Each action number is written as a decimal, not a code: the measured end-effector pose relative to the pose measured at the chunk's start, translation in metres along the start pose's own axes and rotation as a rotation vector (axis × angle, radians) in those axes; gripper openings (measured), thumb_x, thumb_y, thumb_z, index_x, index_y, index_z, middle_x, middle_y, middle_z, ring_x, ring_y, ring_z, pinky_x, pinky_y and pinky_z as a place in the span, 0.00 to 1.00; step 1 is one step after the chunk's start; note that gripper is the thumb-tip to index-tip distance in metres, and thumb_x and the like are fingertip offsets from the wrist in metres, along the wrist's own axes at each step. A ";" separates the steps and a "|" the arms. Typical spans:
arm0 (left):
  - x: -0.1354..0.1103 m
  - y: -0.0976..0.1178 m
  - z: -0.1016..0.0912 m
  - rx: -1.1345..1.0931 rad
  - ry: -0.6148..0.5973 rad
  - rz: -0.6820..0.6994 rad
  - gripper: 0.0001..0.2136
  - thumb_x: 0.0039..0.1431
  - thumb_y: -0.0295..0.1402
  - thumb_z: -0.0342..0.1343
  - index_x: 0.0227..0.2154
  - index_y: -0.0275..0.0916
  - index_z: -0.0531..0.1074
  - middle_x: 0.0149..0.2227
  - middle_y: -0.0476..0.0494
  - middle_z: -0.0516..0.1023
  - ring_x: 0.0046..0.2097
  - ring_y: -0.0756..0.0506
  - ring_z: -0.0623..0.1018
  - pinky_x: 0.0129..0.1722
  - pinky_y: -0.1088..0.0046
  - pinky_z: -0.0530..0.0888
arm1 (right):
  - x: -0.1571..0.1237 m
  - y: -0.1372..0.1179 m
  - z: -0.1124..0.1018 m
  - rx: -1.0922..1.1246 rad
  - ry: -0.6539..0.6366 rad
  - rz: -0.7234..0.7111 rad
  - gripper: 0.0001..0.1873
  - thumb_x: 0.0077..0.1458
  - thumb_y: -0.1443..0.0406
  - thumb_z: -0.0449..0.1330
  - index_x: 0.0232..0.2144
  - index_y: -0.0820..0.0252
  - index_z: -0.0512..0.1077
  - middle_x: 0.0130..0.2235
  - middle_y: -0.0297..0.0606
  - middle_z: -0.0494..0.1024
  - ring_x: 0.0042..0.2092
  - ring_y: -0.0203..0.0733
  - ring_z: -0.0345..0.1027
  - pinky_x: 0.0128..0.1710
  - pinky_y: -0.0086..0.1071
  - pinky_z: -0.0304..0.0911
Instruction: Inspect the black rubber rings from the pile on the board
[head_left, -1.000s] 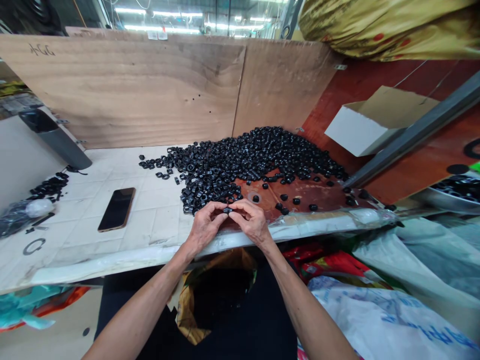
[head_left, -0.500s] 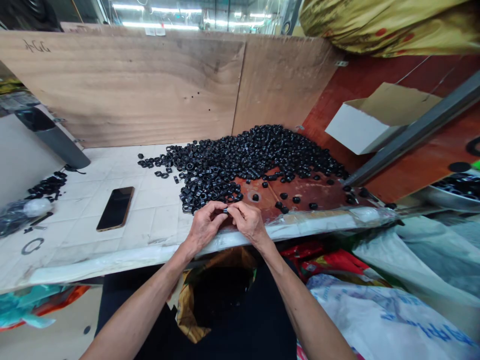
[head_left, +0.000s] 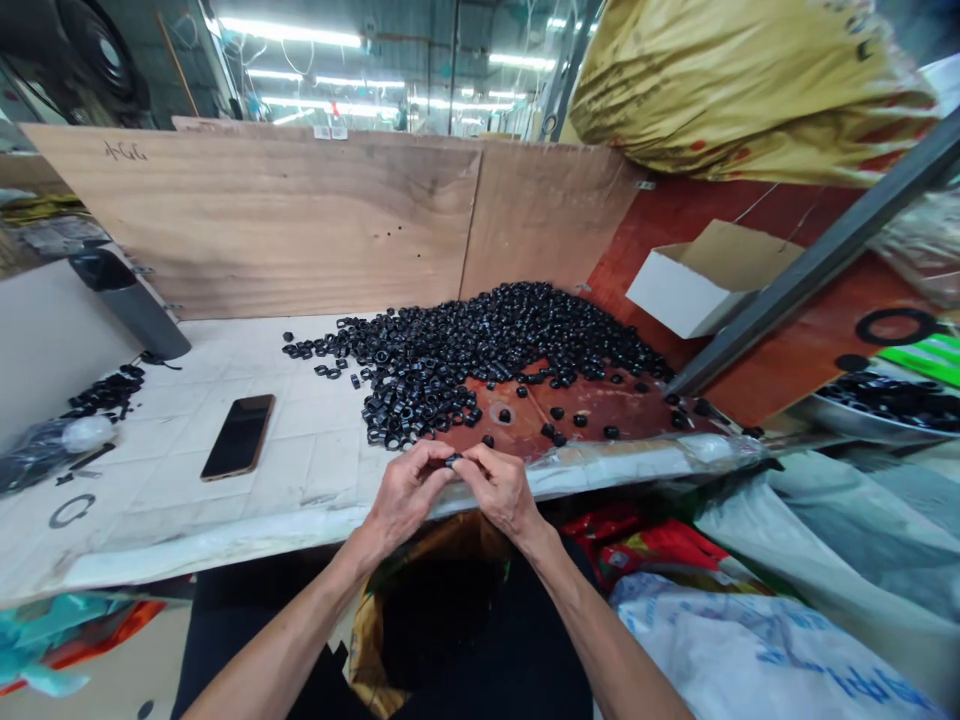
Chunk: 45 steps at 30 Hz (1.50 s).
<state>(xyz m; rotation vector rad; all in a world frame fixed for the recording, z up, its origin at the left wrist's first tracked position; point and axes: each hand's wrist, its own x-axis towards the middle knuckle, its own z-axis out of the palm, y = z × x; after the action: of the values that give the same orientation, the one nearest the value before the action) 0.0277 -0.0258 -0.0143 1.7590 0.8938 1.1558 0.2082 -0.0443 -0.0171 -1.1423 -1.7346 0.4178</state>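
Observation:
My left hand [head_left: 405, 492] and my right hand [head_left: 501, 490] meet at the front edge of the bench, fingertips pinched together on one small black ring [head_left: 452, 460]. Both hands hover just over the bench lip, above an open yellow sack [head_left: 375, 640] holding dark parts. Directly behind the hands lies a large heap of black rings [head_left: 480, 345], spread over the white bench top [head_left: 187, 440] and a red-brown board [head_left: 585, 400].
A black phone [head_left: 238, 436] lies face up left of the heap. A grey cylinder [head_left: 127, 300] and a small pile of black parts [head_left: 105, 392] sit far left. Plywood walls [head_left: 300, 220] back the bench. A white cardboard box [head_left: 697, 280] and a metal tray [head_left: 877, 405] are at right.
The hands have drawn slightly back toward me and over the bench edge, still pinching the ring. The camera has tilted up, showing more of the ceiling.

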 end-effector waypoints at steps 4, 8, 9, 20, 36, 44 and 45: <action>-0.043 0.012 -0.004 -0.007 -0.015 -0.062 0.07 0.65 0.34 0.59 0.44 0.41 0.77 0.44 0.43 0.80 0.47 0.44 0.79 0.52 0.67 0.75 | -0.034 -0.028 0.005 0.028 -0.018 0.101 0.12 0.64 0.61 0.61 0.28 0.58 0.72 0.23 0.29 0.67 0.24 0.34 0.61 0.26 0.28 0.59; -0.080 0.015 -0.009 -0.071 -0.019 -0.112 0.07 0.65 0.34 0.59 0.44 0.41 0.77 0.45 0.43 0.79 0.47 0.44 0.79 0.49 0.69 0.77 | -0.066 -0.045 0.018 0.178 -0.046 0.080 0.07 0.64 0.63 0.59 0.42 0.59 0.74 0.34 0.37 0.75 0.32 0.38 0.70 0.34 0.30 0.67; -0.087 0.014 -0.010 -0.058 -0.013 -0.111 0.07 0.65 0.34 0.59 0.44 0.41 0.77 0.45 0.43 0.79 0.47 0.44 0.79 0.49 0.69 0.77 | -0.071 -0.047 0.021 0.189 -0.055 0.081 0.07 0.65 0.64 0.58 0.40 0.59 0.75 0.33 0.37 0.76 0.32 0.39 0.70 0.34 0.30 0.67; -0.111 0.013 -0.013 -0.102 0.030 -0.243 0.08 0.62 0.35 0.62 0.43 0.41 0.79 0.43 0.44 0.81 0.45 0.45 0.80 0.48 0.69 0.78 | -0.091 -0.052 0.031 0.187 -0.063 0.176 0.10 0.66 0.64 0.57 0.33 0.59 0.75 0.28 0.34 0.74 0.28 0.36 0.68 0.31 0.30 0.66; -0.122 0.009 -0.009 -0.217 0.001 -0.392 0.11 0.59 0.37 0.66 0.42 0.39 0.79 0.43 0.43 0.80 0.41 0.45 0.81 0.45 0.69 0.80 | -0.115 -0.052 0.037 0.240 -0.075 0.276 0.08 0.66 0.62 0.57 0.38 0.58 0.75 0.31 0.36 0.76 0.31 0.39 0.71 0.34 0.32 0.70; -0.129 0.010 -0.011 -0.316 -0.007 -0.457 0.13 0.57 0.39 0.67 0.42 0.38 0.79 0.41 0.43 0.82 0.40 0.46 0.81 0.45 0.69 0.80 | -0.120 -0.060 0.038 0.292 -0.081 0.295 0.07 0.65 0.63 0.58 0.39 0.58 0.74 0.30 0.36 0.75 0.29 0.38 0.70 0.32 0.31 0.69; -0.129 0.010 -0.012 -0.348 -0.022 -0.483 0.13 0.58 0.39 0.67 0.43 0.38 0.79 0.40 0.43 0.82 0.40 0.45 0.82 0.44 0.68 0.80 | -0.120 -0.060 0.038 0.285 -0.076 0.259 0.07 0.64 0.63 0.58 0.40 0.58 0.75 0.32 0.37 0.76 0.32 0.40 0.71 0.35 0.33 0.70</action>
<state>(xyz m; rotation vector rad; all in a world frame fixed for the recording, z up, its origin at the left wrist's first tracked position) -0.0242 -0.1406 -0.0472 1.1878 0.9698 0.9037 0.1546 -0.1671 -0.0566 -1.1551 -1.5348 0.8488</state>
